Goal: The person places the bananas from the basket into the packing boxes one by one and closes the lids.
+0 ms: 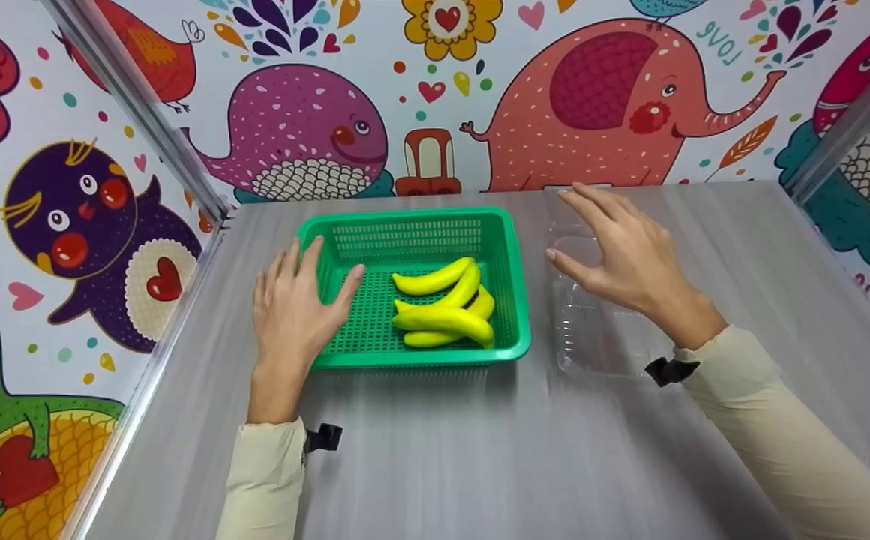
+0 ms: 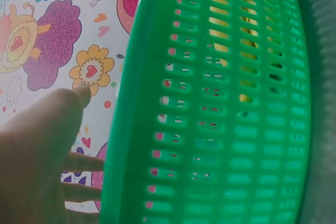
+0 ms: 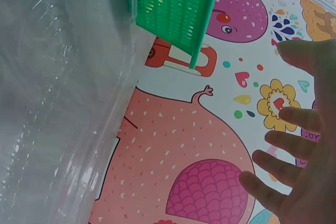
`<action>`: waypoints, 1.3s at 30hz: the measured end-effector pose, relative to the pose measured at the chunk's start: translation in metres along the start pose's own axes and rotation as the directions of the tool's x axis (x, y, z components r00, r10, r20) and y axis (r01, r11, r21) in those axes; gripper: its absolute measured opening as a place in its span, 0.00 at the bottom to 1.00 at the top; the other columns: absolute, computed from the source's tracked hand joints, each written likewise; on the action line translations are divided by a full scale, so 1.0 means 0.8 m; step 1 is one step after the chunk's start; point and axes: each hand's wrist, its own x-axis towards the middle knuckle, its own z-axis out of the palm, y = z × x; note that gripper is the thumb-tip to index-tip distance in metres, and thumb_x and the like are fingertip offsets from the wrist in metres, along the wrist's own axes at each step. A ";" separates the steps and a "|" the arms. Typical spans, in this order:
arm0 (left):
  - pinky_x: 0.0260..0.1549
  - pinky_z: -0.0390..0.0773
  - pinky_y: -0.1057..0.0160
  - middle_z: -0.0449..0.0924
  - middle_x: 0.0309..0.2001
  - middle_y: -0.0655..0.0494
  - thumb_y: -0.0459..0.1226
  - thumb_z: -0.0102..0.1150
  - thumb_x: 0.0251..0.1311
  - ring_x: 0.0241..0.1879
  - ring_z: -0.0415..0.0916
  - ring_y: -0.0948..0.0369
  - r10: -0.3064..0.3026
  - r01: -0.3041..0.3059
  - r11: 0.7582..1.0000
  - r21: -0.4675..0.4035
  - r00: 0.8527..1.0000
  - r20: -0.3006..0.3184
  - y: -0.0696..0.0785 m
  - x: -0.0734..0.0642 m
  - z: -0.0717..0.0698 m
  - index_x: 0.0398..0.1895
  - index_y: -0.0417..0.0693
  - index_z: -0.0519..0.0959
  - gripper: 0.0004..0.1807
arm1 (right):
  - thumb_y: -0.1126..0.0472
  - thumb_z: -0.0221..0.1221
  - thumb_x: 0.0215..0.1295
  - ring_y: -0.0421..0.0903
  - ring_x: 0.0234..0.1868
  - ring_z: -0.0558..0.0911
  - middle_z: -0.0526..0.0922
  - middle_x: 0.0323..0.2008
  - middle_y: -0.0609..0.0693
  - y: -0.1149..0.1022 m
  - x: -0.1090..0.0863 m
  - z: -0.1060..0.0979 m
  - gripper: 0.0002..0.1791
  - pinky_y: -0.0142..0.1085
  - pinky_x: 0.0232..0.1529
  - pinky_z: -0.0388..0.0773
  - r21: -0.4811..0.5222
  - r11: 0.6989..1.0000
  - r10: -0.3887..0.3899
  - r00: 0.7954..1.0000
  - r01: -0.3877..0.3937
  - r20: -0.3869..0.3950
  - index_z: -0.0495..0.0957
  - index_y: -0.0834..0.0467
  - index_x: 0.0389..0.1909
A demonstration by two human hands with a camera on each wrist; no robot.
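A green plastic basket (image 1: 420, 360) with slotted walls stands on the table, with several yellow bananas (image 1: 442, 321) lying in its right half. My left hand (image 1: 296, 307) is over the basket's left rim, fingers extended and thumb spread toward the inside, holding nothing. To the right, my right hand (image 1: 622, 251) hovers above a clear plastic container (image 1: 592, 341), its fingers spread and nothing between them. In the right wrist view, the right hand (image 3: 294, 145) shows apart from the container (image 3: 58, 103). The left wrist view has the basket's slotted side (image 2: 210, 108) beside the left hand (image 2: 42, 140).
A grey wood-grain table (image 1: 435, 457) bears both containers. Behind it and on the left rise walls printed with cartoon animals (image 1: 307, 127), joined by a metal corner strip (image 1: 157, 112). Each sleeve carries a small black wrist mount (image 1: 324, 437).
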 end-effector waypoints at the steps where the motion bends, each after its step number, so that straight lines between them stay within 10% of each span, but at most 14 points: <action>1: 0.82 0.51 0.27 0.60 0.85 0.41 0.74 0.48 0.71 0.84 0.56 0.36 -0.003 0.003 1.000 -0.004 1.000 -0.004 -0.003 -0.002 0.000 0.85 0.54 0.65 0.50 | 0.40 0.71 0.66 0.59 0.78 0.72 0.70 0.81 0.53 -0.002 0.000 0.001 0.46 0.66 0.58 0.85 0.002 1.000 -0.009 1.000 0.009 -0.004 0.67 0.43 0.83; 22: 0.74 0.67 0.27 0.67 0.80 0.36 0.68 0.51 0.76 0.79 0.66 0.37 -0.044 0.040 0.997 -0.068 0.997 -0.063 -0.038 -0.019 0.008 0.81 0.48 0.71 0.44 | 0.43 0.75 0.64 0.59 0.69 0.83 0.78 0.75 0.54 -0.044 -0.005 0.033 0.43 0.55 0.40 0.92 0.027 0.992 -0.120 0.993 0.120 -0.001 0.73 0.47 0.79; 39: 0.76 0.71 0.35 0.75 0.74 0.34 0.60 0.56 0.78 0.76 0.70 0.37 -0.090 0.063 0.971 -0.232 0.990 -0.110 -0.051 -0.009 0.016 0.73 0.37 0.78 0.38 | 0.46 0.75 0.66 0.55 0.68 0.84 0.82 0.72 0.52 -0.079 -0.006 0.059 0.37 0.53 0.51 0.91 0.084 0.984 -0.163 0.985 0.158 0.053 0.78 0.50 0.75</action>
